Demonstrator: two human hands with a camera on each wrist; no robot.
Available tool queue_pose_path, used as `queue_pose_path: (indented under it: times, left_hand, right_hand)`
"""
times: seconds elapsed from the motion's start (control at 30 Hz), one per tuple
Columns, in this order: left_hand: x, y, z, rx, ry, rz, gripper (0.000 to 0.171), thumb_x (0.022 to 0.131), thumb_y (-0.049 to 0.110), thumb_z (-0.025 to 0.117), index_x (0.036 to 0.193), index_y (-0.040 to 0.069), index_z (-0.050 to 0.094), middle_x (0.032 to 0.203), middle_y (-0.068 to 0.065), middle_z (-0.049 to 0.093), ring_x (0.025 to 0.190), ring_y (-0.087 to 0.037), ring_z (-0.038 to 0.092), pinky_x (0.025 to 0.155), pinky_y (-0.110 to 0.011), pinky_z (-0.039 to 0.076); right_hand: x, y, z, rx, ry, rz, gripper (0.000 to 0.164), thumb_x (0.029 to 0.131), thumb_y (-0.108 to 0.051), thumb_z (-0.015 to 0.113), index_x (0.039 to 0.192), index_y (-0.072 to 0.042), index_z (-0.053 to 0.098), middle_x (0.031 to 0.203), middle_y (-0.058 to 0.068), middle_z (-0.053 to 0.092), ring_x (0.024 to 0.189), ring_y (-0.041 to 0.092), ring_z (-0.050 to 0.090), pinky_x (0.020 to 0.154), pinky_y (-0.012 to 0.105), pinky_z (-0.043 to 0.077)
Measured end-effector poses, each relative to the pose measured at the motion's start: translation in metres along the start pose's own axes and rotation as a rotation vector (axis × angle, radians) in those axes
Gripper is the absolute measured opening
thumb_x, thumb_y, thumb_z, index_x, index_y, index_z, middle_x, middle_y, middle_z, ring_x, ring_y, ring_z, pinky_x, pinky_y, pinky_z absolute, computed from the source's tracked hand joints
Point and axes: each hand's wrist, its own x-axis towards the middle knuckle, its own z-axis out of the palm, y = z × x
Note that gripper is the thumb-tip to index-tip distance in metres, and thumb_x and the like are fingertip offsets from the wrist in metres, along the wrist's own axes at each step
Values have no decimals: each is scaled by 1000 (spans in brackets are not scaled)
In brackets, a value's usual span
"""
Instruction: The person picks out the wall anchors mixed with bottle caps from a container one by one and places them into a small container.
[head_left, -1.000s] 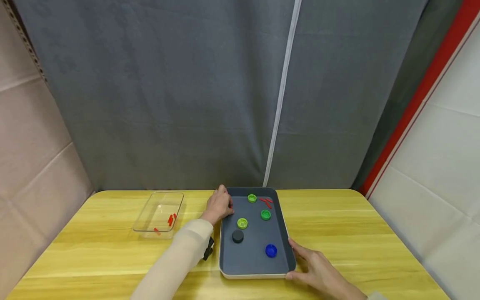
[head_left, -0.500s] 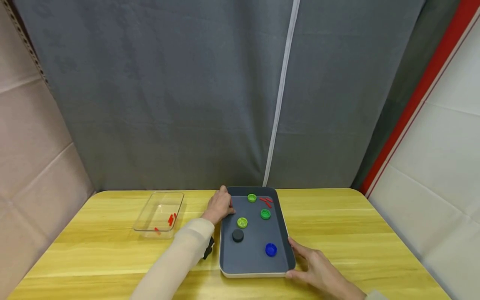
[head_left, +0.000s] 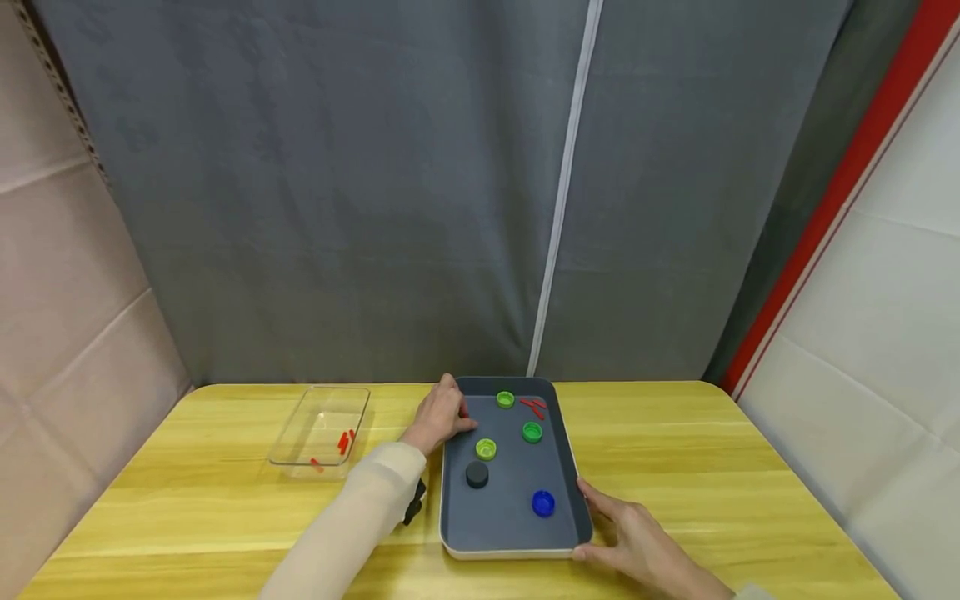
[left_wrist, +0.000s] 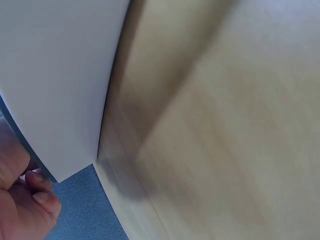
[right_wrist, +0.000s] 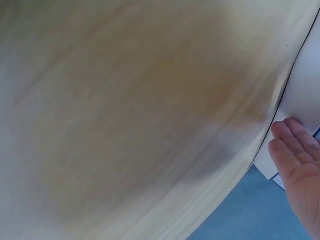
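A rectangular dark grey tray with a pale outer side lies on the wooden table. My left hand grips its far left corner, thumb over the inner side. In the left wrist view, that hand's curled fingers show beside the tray's outer wall. At the near right corner, my right hand touches the tray with fairly straight fingers. The tray holds a blue cap, a black cap, several green caps such as one at centre right, and small red sticks.
Left of the tray stands a clear plastic box with several red sticks inside. A grey curtain hangs behind the table. White panels flank both sides.
My left thumb has stretched slightly further over the tray's inside. The right hand, tray and caps have kept their places; the head view has shifted a little.
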Motion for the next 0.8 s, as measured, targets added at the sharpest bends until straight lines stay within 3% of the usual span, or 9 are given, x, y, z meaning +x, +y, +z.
queue_pose_path:
  times: [0.3,0.57,0.8]
  left_hand:
    - [-6,-4,1,-128,57,-8,24,72,27,82,74,8,67,90,-3,43,74,-15,45,66,-25,41]
    - [-5,1,-6,-291,111,-28,22,76,28,79,77,8,69,95,-3,44,74,-13,45,63,-23,40]
    - [-2,11,-14,-389,162,-50,25,77,30,78,85,7,71,101,-4,45,84,-16,46,72,-26,43]
  right_hand:
    - [-1,0,1,6,-10,-19,93,76,-50,71,140,7,36,139,23,44,123,35,50,92,43,44]
    - [-1,0,1,3,-13,-15,94,75,-51,71,140,7,35,139,23,44,122,36,50,92,43,44]
    - [0,1,-2,-14,-1,-24,93,76,-51,70,140,7,35,138,23,46,121,34,52,92,43,45]
